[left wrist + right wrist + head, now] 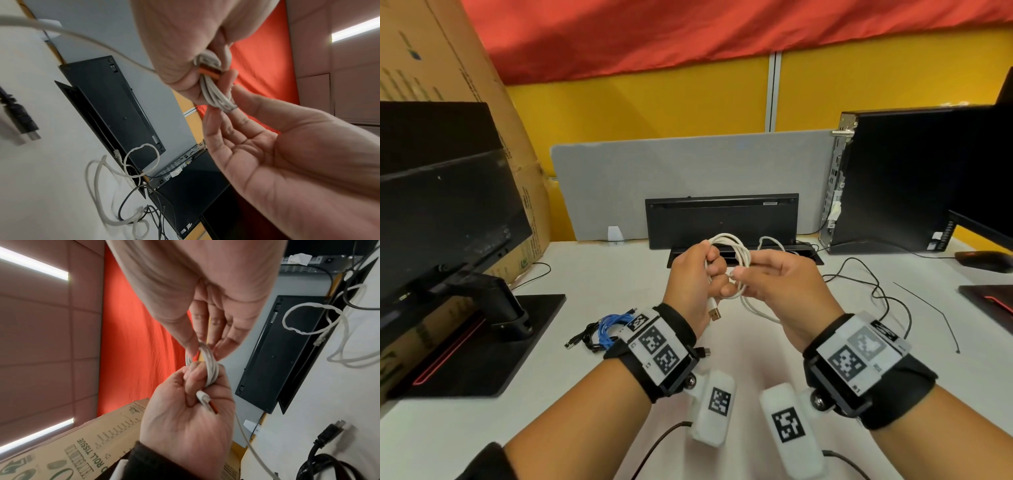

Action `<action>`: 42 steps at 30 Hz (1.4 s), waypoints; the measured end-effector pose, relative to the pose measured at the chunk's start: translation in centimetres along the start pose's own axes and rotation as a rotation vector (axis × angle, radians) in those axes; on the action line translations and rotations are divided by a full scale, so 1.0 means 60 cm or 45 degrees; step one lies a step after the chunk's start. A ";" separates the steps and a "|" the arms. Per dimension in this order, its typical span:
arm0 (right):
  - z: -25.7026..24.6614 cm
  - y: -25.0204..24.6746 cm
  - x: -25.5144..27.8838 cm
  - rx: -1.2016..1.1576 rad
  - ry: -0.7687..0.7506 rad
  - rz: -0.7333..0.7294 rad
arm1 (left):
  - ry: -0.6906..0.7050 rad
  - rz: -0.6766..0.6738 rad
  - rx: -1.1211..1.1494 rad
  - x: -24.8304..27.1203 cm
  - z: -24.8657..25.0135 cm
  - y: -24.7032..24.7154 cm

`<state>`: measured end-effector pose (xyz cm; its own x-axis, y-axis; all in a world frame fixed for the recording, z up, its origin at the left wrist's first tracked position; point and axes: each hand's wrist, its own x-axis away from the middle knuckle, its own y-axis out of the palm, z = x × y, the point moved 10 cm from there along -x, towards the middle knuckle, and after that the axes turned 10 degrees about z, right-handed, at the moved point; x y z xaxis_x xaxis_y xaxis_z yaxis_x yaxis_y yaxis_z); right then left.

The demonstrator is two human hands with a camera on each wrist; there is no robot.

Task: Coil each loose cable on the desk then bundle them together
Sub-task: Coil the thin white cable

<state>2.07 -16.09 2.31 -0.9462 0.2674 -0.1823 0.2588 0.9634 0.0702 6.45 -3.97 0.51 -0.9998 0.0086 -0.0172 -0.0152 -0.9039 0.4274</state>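
The left hand [697, 274] clamps its grip on the looped white round USB cable [736, 255] at frame centre; the right hand [779, 291] pinches one strand, tail hanging. Lower left on the white worktop [571, 387], blue and black coiled cables [602, 330] look finished. Right of centre, a thin black cable [873, 284] and another white cable [770, 241] lie loose; bundling remains.

white cable [736, 253] partly hidden in left hand [693, 274], monitor [441, 192] cut off

Two hands [736, 277], two monitors [441, 192], one keyboard [722, 219], one computer tower [893, 178].
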 end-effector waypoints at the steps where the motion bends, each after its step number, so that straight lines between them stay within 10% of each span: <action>1: 0.002 -0.004 -0.003 -0.007 0.013 0.028 | 0.015 -0.015 0.000 0.002 0.002 0.004; 11: 0.029 0.018 -0.004 -0.498 0.413 -0.102 | 0.142 0.022 -0.212 0.009 0.012 0.013; 16: 0.020 0.032 0.002 -0.155 0.313 -0.183 | 0.165 0.078 -0.321 0.008 0.010 0.008; 26: -0.070 0.058 0.043 1.009 -0.943 -0.211 | 0.144 0.189 -0.372 -0.006 0.022 -0.021; 35: -0.043 0.033 0.009 0.828 -0.653 -0.191 | 0.068 0.171 -0.393 -0.006 0.018 -0.020; 42: -0.013 -0.042 -0.039 -0.121 0.000 0.037 | -0.054 0.297 -0.311 -0.026 0.011 -0.080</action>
<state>3.45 -19.18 3.33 -0.9386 0.2952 -0.1786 0.2664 0.9490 0.1685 8.04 0.62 -0.93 -0.9758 -0.1970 0.0953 0.2119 -0.9594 0.1862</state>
